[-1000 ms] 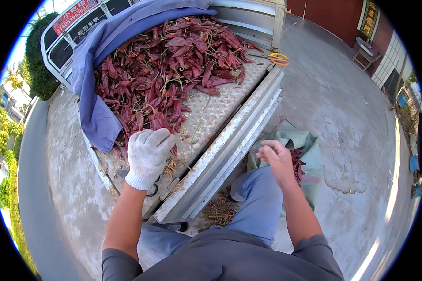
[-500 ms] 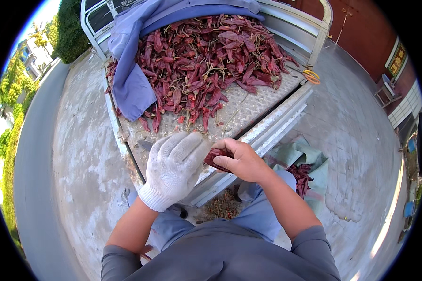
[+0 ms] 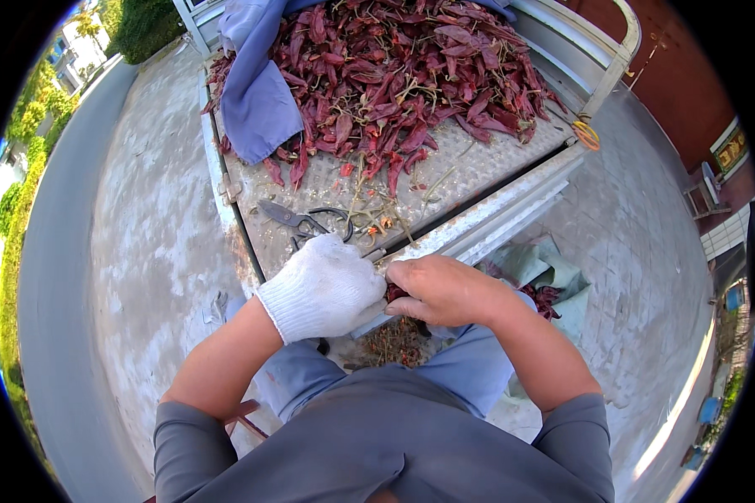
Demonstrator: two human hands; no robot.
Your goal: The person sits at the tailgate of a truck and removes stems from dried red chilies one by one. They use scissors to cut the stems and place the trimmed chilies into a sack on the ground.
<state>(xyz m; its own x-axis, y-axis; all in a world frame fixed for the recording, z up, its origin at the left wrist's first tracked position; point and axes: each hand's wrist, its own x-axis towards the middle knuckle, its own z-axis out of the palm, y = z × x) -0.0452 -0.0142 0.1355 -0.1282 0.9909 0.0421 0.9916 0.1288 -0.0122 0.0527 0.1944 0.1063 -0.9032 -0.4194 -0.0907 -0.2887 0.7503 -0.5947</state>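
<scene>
My left hand (image 3: 327,283), in a white knitted glove, is closed, its fingertips turned inward and hidden. Against it, my bare right hand (image 3: 440,289) is closed on dark red dried chili peppers (image 3: 394,292), of which only a small part shows between the two hands. Both hands are over the near edge of a metal truck bed (image 3: 327,184). Just beyond the glove lies a pair of scissors (image 3: 289,216) with dark handles, partly covered by my left hand. Cut stems and orange-red bits (image 3: 382,224) are scattered beside it.
A large heap of dried red chilies (image 3: 394,75) covers the far bed, with a blue-purple cloth (image 3: 256,117) along its left. Metal rails (image 3: 608,71) bound the back. Below right, a pale green sack (image 3: 566,281) holds more chilies. Debris (image 3: 393,342) lies between my legs.
Both hands have come down toward me, and the left fingers have curled in from a flatter pose. The scissors are now uncovered. The view has shifted, moving the heap upward.
</scene>
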